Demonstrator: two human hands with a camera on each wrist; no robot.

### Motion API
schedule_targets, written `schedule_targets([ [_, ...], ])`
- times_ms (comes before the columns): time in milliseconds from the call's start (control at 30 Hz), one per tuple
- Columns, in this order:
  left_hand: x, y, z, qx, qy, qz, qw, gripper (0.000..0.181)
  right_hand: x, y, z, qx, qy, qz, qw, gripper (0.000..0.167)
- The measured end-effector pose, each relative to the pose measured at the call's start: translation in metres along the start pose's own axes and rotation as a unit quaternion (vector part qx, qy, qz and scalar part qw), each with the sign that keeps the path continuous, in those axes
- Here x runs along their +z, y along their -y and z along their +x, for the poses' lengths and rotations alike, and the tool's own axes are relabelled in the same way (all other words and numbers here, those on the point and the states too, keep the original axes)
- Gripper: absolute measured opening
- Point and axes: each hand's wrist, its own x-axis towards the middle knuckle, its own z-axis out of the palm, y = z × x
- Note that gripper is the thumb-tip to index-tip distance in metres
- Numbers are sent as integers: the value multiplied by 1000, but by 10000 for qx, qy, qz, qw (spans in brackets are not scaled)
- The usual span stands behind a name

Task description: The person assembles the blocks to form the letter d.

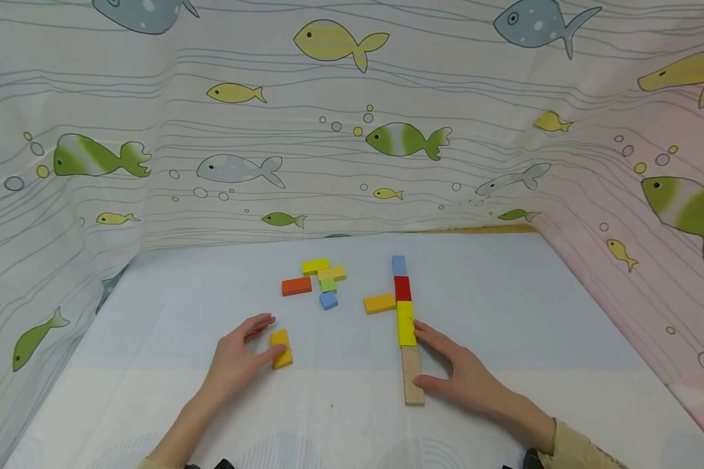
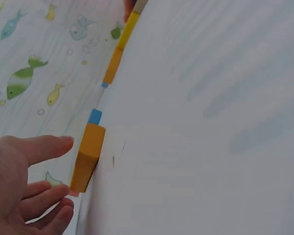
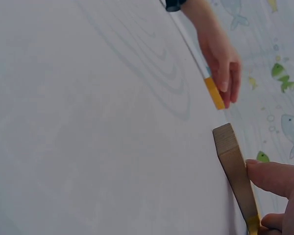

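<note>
1. Row, approx. ctr-right of the pale, smooth table surface [image 1: 170,326]: far to near, I log a blue rectangular block [image 1: 399,266], a red rectangular block [image 1: 402,288], a long yellow rectangular block [image 1: 406,324] and a long bare-wood block [image 1: 410,368], end to end.
2. Orange rectangular block [image 1: 379,303] juts out L of the row, its end by the red/yellow joint; contact unconfirmed.
3. Right hand [image 1: 468,378]: fingers spread, no grip. Index at the yellow block's R side, thumb against the bare-wood one; I judge it's steadying the line.
4. Left hand [image 1: 239,352]: fingers relaxed, not closed. Thumb overlaps an amber rectangular block [image 1: 281,339] lying well apart from the row; I can't confirm firm contact.
5. Loose stock, beyond left hand: bright-yellow oblong block [image 1: 315,266], pale-orange oblong block [image 1: 334,273], small light-green block [image 1: 328,285], small blue block [image 1: 328,301], red-orange oblong block [image 1: 296,286].
6. Progress: 4 pcs. aligned, plus 1 side pc.; 6 pcs. outstanding, incl. the amber. Est. abt. half done.
</note>
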Motion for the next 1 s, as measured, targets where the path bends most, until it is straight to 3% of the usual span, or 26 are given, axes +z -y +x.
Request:
schedule_targets([
  [233, -4, 4, -16, -178, 167, 90, 9997, 74, 0, -1, 0, -22, -9, -73, 10000, 81],
  [367, -2, 7, -21, -137, 131, 69, 9998, 73, 0, -1, 1, 6, -18, -10, 10000, 81],
  [567, 1, 10, -26, -29, -62, 72, 10000, 71, 1, 0, 1, 83, 25, 49, 10000, 81],
  [1000, 17, 6, -28, -124, -250, -18, 9996, 72, 1, 1, 0, 97, -15, -31, 9999, 82],
])
